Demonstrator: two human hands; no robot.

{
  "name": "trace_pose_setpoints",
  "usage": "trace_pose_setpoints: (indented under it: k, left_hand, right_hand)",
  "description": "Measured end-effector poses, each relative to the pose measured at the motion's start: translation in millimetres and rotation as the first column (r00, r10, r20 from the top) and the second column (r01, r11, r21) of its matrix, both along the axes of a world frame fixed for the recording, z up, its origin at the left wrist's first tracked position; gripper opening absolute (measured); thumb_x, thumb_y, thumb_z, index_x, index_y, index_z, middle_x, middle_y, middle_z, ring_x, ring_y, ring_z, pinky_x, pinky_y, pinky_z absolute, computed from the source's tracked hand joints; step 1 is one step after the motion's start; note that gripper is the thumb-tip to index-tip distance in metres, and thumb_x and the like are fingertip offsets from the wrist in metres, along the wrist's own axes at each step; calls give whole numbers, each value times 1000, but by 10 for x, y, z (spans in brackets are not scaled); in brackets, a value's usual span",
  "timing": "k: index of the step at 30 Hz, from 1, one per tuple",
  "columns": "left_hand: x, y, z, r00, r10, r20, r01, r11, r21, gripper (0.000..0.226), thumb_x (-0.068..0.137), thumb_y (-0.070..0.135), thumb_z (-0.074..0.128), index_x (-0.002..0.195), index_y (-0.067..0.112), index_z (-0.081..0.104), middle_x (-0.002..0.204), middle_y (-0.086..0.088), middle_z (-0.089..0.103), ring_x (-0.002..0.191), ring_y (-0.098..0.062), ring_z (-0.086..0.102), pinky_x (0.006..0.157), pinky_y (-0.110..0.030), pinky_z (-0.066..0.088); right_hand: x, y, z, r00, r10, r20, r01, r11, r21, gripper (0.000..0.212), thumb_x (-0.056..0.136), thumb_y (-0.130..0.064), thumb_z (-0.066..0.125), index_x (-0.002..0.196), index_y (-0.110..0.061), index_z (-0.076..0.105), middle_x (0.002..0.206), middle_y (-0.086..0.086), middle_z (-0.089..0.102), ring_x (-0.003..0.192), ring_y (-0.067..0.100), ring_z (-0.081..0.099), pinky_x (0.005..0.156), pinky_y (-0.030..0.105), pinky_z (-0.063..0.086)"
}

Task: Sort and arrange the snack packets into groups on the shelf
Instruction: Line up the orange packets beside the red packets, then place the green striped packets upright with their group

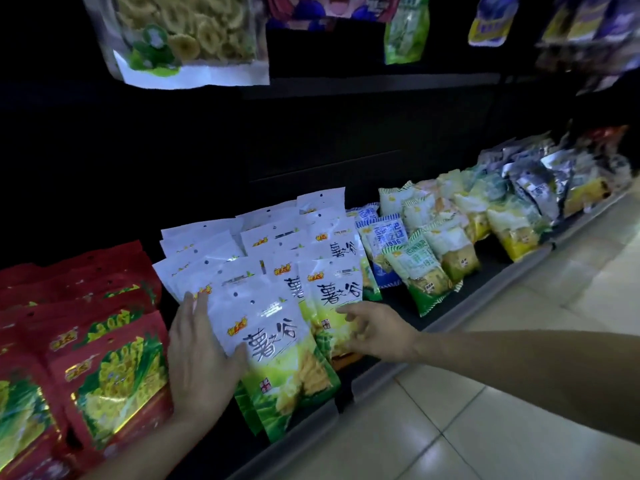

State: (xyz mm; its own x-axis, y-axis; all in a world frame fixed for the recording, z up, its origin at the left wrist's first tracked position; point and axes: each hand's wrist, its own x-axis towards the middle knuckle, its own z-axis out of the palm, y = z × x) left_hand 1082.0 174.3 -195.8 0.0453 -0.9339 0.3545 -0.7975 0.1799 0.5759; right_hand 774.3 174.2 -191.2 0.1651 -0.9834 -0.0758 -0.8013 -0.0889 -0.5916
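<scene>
Several white-and-green snack packets (277, 344) stand in rows on the low dark shelf (381, 370). My left hand (201, 358) grips the left edge of the front packet, thumb across its face and fingers behind. My right hand (375, 332) reaches with loosely spread fingers and touches the lower part of the neighbouring white-and-green packet (332, 296). Red packets (104, 368) fill the shelf to the left.
Blue-and-white packets (384, 240), green striped packets (422, 271), yellow packets (512, 226) and silver bags (540, 181) line the shelf to the right. Bags of ring snacks (183, 32) hang above. Tiled floor (519, 410) lies at the right.
</scene>
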Motion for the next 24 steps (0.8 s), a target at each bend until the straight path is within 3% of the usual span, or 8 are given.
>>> trace_pose_setpoints:
  k: [3,5,7,13,15,17,20,24]
  left_hand:
    - [-216,55,78,978,-186,94,195,976,-99,66,81,33,78,140,29,50,145,11,49,137,-18,39,107,-45,38]
    - [-398,29,109,940,-328,89,331,944,-16,49,81,42,69,128,42,56,126,33,50,121,0,44,95,-31,41]
    - [-604,-47,142,912,-405,62,401,914,68,36,83,41,72,114,51,57,113,38,51,103,13,45,86,-20,37]
    - [-1450,-265,383,906,-295,-303,387,868,313,21,88,16,74,96,35,70,90,22,71,88,7,63,79,-23,51]
    - [-1673,-260,520,887,-239,-394,401,821,406,17,89,13,72,94,29,72,86,15,72,83,4,66,79,-29,55]
    - [-1835,-214,707,881,-232,-413,437,733,521,16,89,13,71,98,26,71,87,7,73,84,-3,69,79,-30,57]
    - [-2004,-68,1072,879,-241,-411,469,587,659,17,89,8,71,102,19,71,93,-3,72,89,-11,68,71,-16,54]
    - [-2193,216,1577,890,-250,-380,455,466,759,16,87,7,72,99,18,73,85,1,74,82,-8,70,65,-16,50]
  right_hand:
    - [-303,-155,112,988,-116,-106,110,992,-53,28,87,-32,71,112,-19,70,93,-7,66,84,9,63,86,34,56]
    - [-451,-268,166,978,-181,-104,176,982,-62,17,89,-32,69,97,-18,74,86,-4,71,81,9,65,80,27,57]
    - [-576,-380,190,967,-233,-100,229,972,-52,15,89,-30,68,91,-17,75,85,-3,73,80,11,67,75,23,55]
    - [-929,-174,196,894,-430,128,428,903,44,13,88,-18,66,76,-22,69,71,-11,65,73,9,64,72,23,52]
    - [-1073,84,281,848,-496,189,475,868,144,5,87,-19,69,85,-23,69,72,-16,61,73,3,61,71,18,48]
    - [-1237,360,434,827,-522,208,479,849,224,13,86,-21,71,99,-20,71,79,-14,63,78,3,61,73,16,49]
    - [-1433,809,697,791,-582,188,521,802,294,17,86,-15,70,103,-14,71,82,-7,63,76,6,60,69,12,47]
    - [-1632,1381,1043,739,-651,172,546,729,411,18,86,-16,70,104,-16,70,90,1,69,89,20,68,89,37,54]
